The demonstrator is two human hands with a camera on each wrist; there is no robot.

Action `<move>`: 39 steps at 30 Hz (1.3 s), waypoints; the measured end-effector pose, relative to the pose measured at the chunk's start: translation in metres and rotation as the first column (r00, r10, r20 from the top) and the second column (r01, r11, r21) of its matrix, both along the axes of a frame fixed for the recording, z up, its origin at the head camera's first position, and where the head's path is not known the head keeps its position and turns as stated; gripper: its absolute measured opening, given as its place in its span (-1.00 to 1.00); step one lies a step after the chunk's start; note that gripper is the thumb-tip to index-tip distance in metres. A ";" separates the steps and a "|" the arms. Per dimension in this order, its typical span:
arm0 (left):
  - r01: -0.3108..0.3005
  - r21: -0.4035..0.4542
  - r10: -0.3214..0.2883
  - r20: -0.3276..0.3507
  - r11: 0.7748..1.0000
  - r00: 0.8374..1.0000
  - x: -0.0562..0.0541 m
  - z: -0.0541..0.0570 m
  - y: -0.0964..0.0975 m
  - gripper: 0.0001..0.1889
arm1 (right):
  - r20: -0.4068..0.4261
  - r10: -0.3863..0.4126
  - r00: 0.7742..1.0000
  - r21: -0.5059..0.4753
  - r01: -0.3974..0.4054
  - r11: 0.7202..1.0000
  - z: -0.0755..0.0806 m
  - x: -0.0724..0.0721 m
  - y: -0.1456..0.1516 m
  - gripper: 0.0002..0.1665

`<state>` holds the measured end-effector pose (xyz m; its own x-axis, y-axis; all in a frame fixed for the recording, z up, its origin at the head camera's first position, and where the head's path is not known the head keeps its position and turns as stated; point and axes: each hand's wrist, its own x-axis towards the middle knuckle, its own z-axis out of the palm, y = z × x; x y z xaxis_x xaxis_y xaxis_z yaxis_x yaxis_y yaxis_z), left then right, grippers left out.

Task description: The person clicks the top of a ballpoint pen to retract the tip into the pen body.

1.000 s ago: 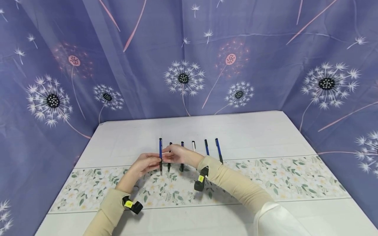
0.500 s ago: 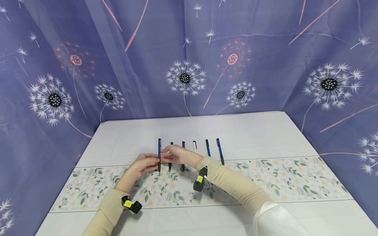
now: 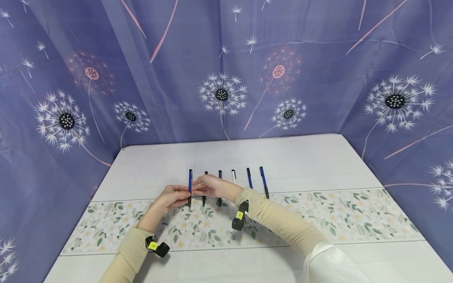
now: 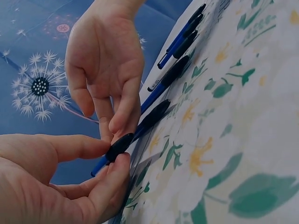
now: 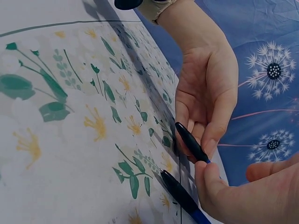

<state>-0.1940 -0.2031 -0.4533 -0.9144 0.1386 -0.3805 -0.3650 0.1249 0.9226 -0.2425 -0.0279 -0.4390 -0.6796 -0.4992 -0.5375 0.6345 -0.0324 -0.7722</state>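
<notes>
My left hand (image 3: 173, 198) pinches a blue pen (image 3: 190, 182) with a black grip between thumb and fingers, at the left end of a row of pens. In the left wrist view that pen (image 4: 120, 146) lies across the fingertips. My right hand (image 3: 214, 186) reaches in from the right, its fingertips at the held pen's side, its thumb apart from it in the right wrist view. Whether these fingertips bear on the pen is hard to tell. Beneath the right hand lies a second pen (image 3: 204, 201), partly covered, with another blue-and-black pen (image 3: 220, 174) beside it.
Further right in the row are a white pen (image 3: 233, 175) with a black end and two blue pens, one (image 3: 249, 179) near the other (image 3: 263, 179). A floral strip (image 3: 318, 216) crosses the white table (image 3: 159, 161). A purple dandelion curtain (image 3: 177, 78) stands behind.
The held pen has shifted slightly left and toward the person, with the left hand around it. The right hand has stayed nearly still, and the other pens lie as before.
</notes>
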 end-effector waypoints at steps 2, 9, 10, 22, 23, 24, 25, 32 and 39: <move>0.001 -0.015 -0.001 -0.008 1.000 1.000 0.001 0.000 0.000 -0.57 | -0.005 0.006 1.000 0.002 -0.006 1.000 -0.001 0.000 0.000 -0.57; -0.016 -0.149 0.007 -0.058 0.989 0.998 0.000 -0.003 0.004 -0.63 | -0.009 0.014 1.000 -0.010 -0.014 1.000 -0.001 0.000 0.000 -0.56; -0.017 -0.170 0.006 -0.064 0.985 0.998 -0.001 -0.003 0.005 -0.64 | -0.009 0.013 1.000 -0.012 -0.013 1.000 -0.001 0.000 0.000 -0.56; -0.060 -0.346 0.032 -0.086 0.936 0.996 -0.003 -0.001 0.016 -0.69 | -0.004 0.016 1.000 -0.012 -0.016 1.000 0.000 0.001 0.001 -0.54; -0.059 -0.352 0.029 -0.090 0.934 0.996 -0.004 -0.001 0.016 -0.70 | -0.006 0.017 1.000 -0.009 -0.017 1.000 0.000 0.001 0.001 -0.54; -0.059 -0.358 0.028 -0.091 0.932 0.995 -0.004 0.000 0.017 -0.70 | -0.002 0.016 1.000 -0.010 -0.016 1.000 0.001 0.001 0.001 -0.53; -0.054 -0.367 0.021 -0.094 0.929 0.995 -0.005 0.001 0.017 -0.70 | 0.000 0.013 1.000 -0.009 -0.013 1.000 0.001 0.001 0.001 -0.53; -0.046 -0.424 -0.002 -0.111 0.905 0.994 -0.005 0.002 0.019 -0.73 | 0.031 -0.008 0.999 0.002 0.008 1.000 0.002 -0.001 0.003 -0.52; -0.047 -0.482 -0.003 -0.104 0.875 0.995 -0.006 0.000 0.019 -0.72 | 0.001 -0.033 0.999 0.053 0.033 0.998 0.004 -0.003 0.008 -0.57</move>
